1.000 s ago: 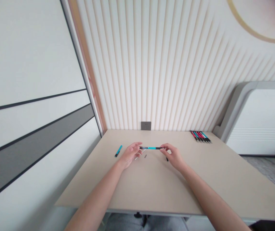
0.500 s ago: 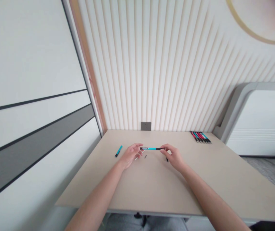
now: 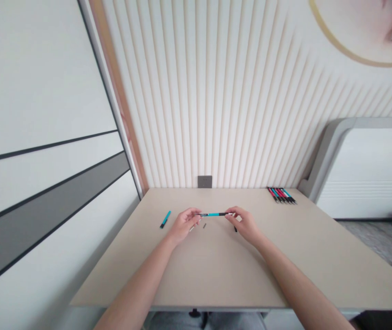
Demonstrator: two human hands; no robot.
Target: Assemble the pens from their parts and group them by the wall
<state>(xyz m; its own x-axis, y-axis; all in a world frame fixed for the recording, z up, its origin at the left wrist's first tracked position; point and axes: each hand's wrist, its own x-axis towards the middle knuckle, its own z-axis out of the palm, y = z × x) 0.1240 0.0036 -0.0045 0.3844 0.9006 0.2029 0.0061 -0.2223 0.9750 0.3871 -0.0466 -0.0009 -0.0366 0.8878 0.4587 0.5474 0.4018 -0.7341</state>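
A blue and black pen (image 3: 213, 214) is held level above the table between my two hands. My left hand (image 3: 184, 224) pinches its left end, and my right hand (image 3: 246, 222) has thumb and fingers closed on the black right end. Under the left fingers a thin white stick, perhaps a refill (image 3: 193, 227), shows in part. Between the hands a small dark spring-like piece (image 3: 204, 225) lies on the table. Just below my right fingers a small black part (image 3: 235, 228) is partly hidden. Left of my left hand lies a blue and black pen barrel (image 3: 165, 219).
The beige table (image 3: 216, 275) reaches back to a ribbed white wall with a dark socket (image 3: 204, 182). Several red, blue and black pens (image 3: 281, 195) lie in a row at the back right. A white cabinet (image 3: 55, 238) borders the left side.
The view has shifted slightly, so the table's things sit a little further left. Both hands keep hold of the pen; a light tip now shows at its right end by my right fingers.
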